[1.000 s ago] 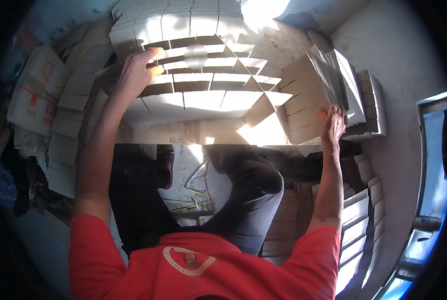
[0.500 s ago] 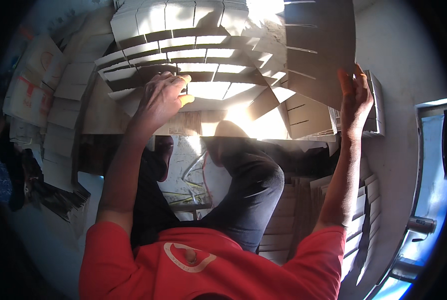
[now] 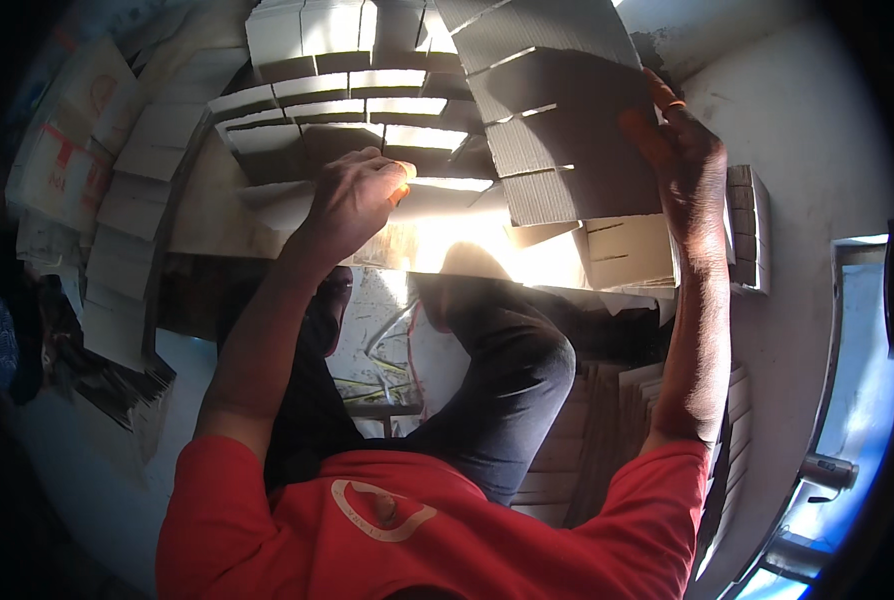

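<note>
My right hand [image 3: 689, 165] grips the right edge of a large slotted cardboard sheet [image 3: 567, 130], fingers behind and thumb in front. The sheet is tilted, its slots opening on the left edge, and it covers the right part of a row of upright slotted cardboard strips [image 3: 312, 148]. My left hand [image 3: 359, 198] is by the nearest strips, its fingers drawn together. Orange coverings show on fingertips of both hands. Whatever lies between the left fingers is hidden.
Slotted cardboard pieces [image 3: 627, 252] lie on the table's right side, with another stack [image 3: 747, 230] beyond. Cardboard [image 3: 147, 190] and a white bundle with red print [image 3: 72, 170] stand at left. More stacks [image 3: 557, 450] stand low at right. Strong sunlight washes out the wooden tabletop [image 3: 202, 225].
My right hand has brought the cardboard sheet leftward and tilted it over the strips. My left hand has shifted slightly right, and its fingers have come together.
</note>
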A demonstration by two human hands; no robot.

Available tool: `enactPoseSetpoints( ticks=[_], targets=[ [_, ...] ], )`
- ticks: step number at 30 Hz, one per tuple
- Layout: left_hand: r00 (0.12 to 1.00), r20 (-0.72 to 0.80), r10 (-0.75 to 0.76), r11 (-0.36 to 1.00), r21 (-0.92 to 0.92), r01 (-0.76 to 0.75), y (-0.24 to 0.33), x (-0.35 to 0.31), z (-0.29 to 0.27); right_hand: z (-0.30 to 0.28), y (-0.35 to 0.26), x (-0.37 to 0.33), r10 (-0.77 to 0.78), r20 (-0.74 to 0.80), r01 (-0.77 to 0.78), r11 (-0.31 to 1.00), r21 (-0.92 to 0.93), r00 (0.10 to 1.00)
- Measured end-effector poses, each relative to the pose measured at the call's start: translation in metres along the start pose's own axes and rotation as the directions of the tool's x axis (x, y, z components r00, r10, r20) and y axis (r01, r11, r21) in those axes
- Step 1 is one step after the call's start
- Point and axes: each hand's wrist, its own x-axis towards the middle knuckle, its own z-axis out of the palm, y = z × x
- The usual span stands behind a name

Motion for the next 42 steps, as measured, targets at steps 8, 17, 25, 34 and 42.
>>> enactPoseSetpoints(
  ticks=[8, 17, 25, 34, 42],
  targets=[
    [0.999, -0.029, -0.013, 0.999, -0.038, 0.012, -0.002, -0.002, 0.005, 0.022, -0.007, -0.002, 0.051, 0.069, -0.043, 0.993, -0.109, 0.996],
    [0.999, -0.042, -0.013, 0.999, -0.043, 0.011, -0.004, -0.001, 0.007, 0.027, 0.003, 0.001, 0.07, 0.137, -0.07, 0.998, -0.007, 0.988],
    [0.998, -0.063, -0.011, 0.999, -0.045, 0.008, -0.001, 0.001, 0.011, 0.028, 0.003, 0.017, -0.03, 0.24, 0.041, 0.998, -0.04, 0.97],
    [0.999, -0.051, -0.017, 0.997, -0.075, 0.013, -0.003, 0.004, 0.014, 0.06, 0.011, 0.032, -0.253, 0.398, 0.284, 0.958, -0.02, 0.882],
    [0.999, -0.032, -0.041, 0.999, -0.036, 0.04, -0.002, 0.007, 0.014, 0.081, -0.017, 0.018, 0.253, 0.714, -0.139, 0.967, -0.215, 0.653]
  ],
)
